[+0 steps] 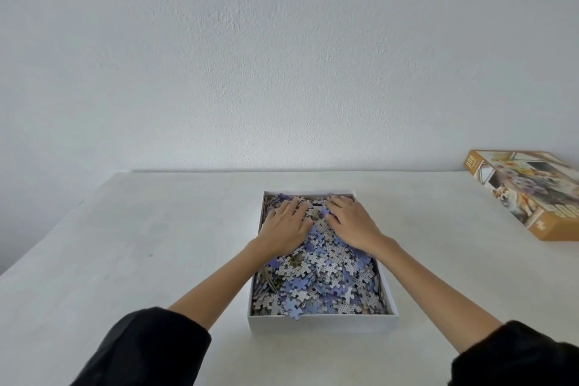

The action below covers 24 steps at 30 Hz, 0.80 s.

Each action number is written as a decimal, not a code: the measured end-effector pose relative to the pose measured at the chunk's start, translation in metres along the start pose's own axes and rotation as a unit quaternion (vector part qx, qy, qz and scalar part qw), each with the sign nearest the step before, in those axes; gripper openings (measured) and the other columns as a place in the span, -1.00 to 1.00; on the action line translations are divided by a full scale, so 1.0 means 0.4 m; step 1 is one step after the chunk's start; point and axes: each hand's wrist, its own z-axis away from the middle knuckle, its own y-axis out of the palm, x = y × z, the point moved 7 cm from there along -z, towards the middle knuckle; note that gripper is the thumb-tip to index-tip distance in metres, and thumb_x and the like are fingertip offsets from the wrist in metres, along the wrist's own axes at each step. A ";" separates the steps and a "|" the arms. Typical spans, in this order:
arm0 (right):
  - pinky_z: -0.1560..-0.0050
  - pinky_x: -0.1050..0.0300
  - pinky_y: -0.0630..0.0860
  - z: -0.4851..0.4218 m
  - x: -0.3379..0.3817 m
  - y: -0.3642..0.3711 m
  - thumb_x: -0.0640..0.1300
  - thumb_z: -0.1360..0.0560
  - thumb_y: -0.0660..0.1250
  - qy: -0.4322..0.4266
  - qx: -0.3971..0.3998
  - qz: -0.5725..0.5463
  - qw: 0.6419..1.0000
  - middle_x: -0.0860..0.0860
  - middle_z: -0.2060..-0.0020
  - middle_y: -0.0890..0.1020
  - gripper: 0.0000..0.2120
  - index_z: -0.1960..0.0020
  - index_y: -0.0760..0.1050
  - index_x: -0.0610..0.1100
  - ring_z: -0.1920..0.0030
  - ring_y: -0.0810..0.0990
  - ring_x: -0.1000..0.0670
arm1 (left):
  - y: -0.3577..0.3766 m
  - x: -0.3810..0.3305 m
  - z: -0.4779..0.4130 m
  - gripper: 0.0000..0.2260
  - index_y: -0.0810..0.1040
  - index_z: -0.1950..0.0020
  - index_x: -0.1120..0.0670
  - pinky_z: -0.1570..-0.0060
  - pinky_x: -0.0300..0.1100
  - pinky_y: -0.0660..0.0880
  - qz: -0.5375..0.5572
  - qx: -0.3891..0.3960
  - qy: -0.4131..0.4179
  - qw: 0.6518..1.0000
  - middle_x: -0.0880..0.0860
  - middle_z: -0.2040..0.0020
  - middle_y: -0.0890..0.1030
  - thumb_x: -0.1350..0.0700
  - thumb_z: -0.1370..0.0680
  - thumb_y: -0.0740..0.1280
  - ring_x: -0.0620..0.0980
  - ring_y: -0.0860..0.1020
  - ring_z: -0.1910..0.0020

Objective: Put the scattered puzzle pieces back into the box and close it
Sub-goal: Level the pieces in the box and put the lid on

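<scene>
A white open box point(322, 324) stands in the middle of the table, heaped with blue, grey and white puzzle pieces point(326, 279). One piece hangs over the box's near rim. My left hand point(286, 224) lies flat, palm down, on the pieces in the far left part of the box. My right hand point(352, 222) lies flat on the pieces in the far right part. Fingers of both hands are spread and straight, pressing on the heap. The orange lid point(529, 194), printed with a picture, lies face up at the table's far right.
The white table point(141, 244) runs back to a plain white wall. Its left edge slants in from the lower left. Black sleeves cover both of my upper forearms at the bottom of the view.
</scene>
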 end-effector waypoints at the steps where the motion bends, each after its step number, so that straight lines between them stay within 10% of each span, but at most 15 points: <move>1: -0.45 0.04 -0.08 0.002 -0.001 0.013 -0.02 -0.63 -0.07 -0.002 0.019 0.019 1.000 -0.08 -0.49 0.11 -0.55 -0.48 0.09 -0.16 -0.48 0.05 -0.06 | 0.007 0.008 0.002 -0.53 -0.03 -0.53 0.08 -0.45 0.03 -0.05 -0.002 0.004 -0.001 1.000 0.09 -0.54 -0.02 -0.04 -0.65 -0.09 0.05 -0.05 -0.52; 16: -0.48 -0.03 -0.12 0.060 0.039 0.026 0.03 -0.63 -0.05 -0.032 0.030 -0.004 0.999 0.03 -0.50 0.02 -0.52 -0.50 -0.04 -0.06 -0.50 -0.08 0.03 | 0.010 0.019 0.053 -0.49 -0.04 -0.53 0.09 -0.45 0.01 -0.01 -0.029 -0.023 -0.003 0.999 0.07 -0.54 0.01 -0.10 -0.64 -0.07 0.04 -0.04 -0.52; 21: -0.42 -0.04 0.09 0.076 0.035 -0.034 0.00 -0.54 0.24 -0.038 -0.071 -0.136 0.987 -0.02 -0.40 0.33 -0.67 -0.28 0.45 -0.02 -0.43 0.22 -0.04 | -0.027 -0.002 0.077 -0.51 0.06 -0.50 0.13 -0.44 0.06 -0.03 0.054 -0.048 -0.001 0.997 0.08 -0.52 0.08 -0.07 -0.64 0.01 0.01 0.01 -0.50; 24: -0.32 0.00 0.29 0.084 0.026 -0.050 -0.03 -0.47 0.34 -0.025 -0.120 -0.148 0.981 -0.01 -0.29 0.48 -0.76 -0.13 0.58 -0.01 -0.33 0.37 -0.04 | 0.004 -0.008 0.090 -0.25 -0.09 -0.54 0.05 -0.45 0.13 -0.19 0.105 0.093 0.030 0.990 0.03 -0.54 -0.16 -0.35 -0.50 0.00 -0.01 -0.21 -0.51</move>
